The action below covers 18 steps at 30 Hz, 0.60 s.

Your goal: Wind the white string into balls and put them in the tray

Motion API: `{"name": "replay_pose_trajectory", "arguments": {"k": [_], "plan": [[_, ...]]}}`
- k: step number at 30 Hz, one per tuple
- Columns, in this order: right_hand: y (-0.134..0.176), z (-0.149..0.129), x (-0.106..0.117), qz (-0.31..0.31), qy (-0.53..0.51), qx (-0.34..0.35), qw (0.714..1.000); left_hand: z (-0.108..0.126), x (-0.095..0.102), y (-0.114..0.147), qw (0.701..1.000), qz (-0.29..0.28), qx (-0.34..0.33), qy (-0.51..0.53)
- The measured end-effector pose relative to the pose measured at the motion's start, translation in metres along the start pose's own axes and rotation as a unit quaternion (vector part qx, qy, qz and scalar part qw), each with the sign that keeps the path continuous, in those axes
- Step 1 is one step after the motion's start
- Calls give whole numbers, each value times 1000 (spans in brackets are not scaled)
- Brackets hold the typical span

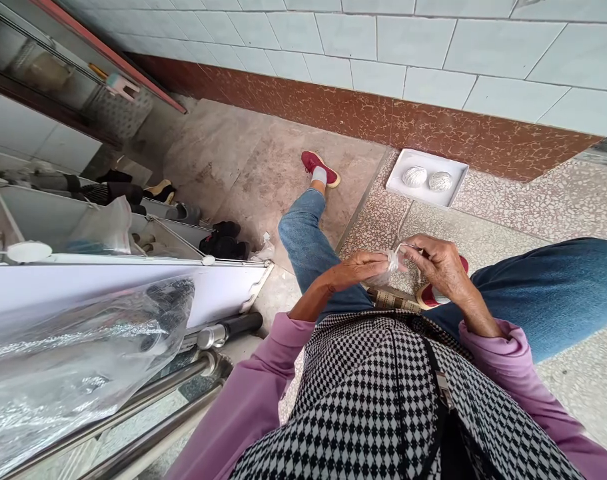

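Note:
In front of my apron, both hands meet around a small, whitish, loosely gathered piece [394,261]; its exact kind is too small to tell. My left hand [359,269] is closed on it, the fingers pressed together and pointing right. On the other side my right hand [437,263] pinches a thin white strand [408,247] close to the piece. A fine pale thread [400,227] rises from the hands towards a white tray [394,181] on the floor. Inside the tray lie two balls of white yarn, a left one [414,177] and a right one [440,181].
A tiled wall [413,40] with a brown base [333,110] runs behind the tray. To the left stands a white rack [223,280] holding shoes [226,239], with clear plastic sheeting [83,347] over its side. Metal tubes [183,373] lie near my left elbow.

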State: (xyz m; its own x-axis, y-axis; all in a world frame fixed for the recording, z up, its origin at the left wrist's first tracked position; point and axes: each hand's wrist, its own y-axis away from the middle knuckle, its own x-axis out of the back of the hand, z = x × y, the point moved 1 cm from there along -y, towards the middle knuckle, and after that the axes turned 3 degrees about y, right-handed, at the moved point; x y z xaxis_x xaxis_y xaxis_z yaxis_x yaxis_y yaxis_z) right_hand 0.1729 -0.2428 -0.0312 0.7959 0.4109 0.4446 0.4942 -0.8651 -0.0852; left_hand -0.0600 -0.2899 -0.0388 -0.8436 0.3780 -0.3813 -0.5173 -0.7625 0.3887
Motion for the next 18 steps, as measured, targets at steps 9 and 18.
{"name": "replay_pose_trajectory", "arguments": {"k": [9, 18], "plan": [[5, 27, -25, 35, -144, -61, 987, 13, -15, 11, 986, -106, -20, 127], [16, 37, -48, -64, -78, -73, 992, 50, 7, -5, 967, -20, -73, 242]]}}
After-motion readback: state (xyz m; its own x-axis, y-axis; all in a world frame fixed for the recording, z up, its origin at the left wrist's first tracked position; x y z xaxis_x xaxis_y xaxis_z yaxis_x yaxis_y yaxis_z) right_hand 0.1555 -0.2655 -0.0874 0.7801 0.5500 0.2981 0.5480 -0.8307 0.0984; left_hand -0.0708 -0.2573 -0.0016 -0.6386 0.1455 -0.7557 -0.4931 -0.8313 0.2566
